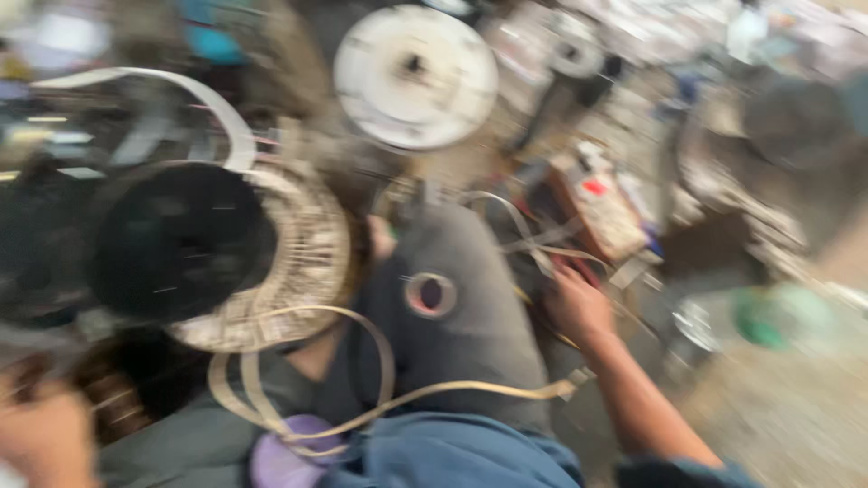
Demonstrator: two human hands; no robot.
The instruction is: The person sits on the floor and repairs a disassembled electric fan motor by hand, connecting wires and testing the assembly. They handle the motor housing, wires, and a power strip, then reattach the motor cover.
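Cluttered, blurred floor (796, 425) surrounds right hand (579, 307) touching strips (542, 248).

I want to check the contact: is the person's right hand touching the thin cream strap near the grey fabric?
Cannot tell. In the blurred head view, the right hand overlaps the thin cream strap, but no contact or gap shows plainly.

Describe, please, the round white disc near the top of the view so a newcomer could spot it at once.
Start from the large dark drum wrapped in a pale coil at the left, then look up and right. There lies the white disc, with a small dark hole at its centre. It is the only plain white circle around; the picture is blurred.
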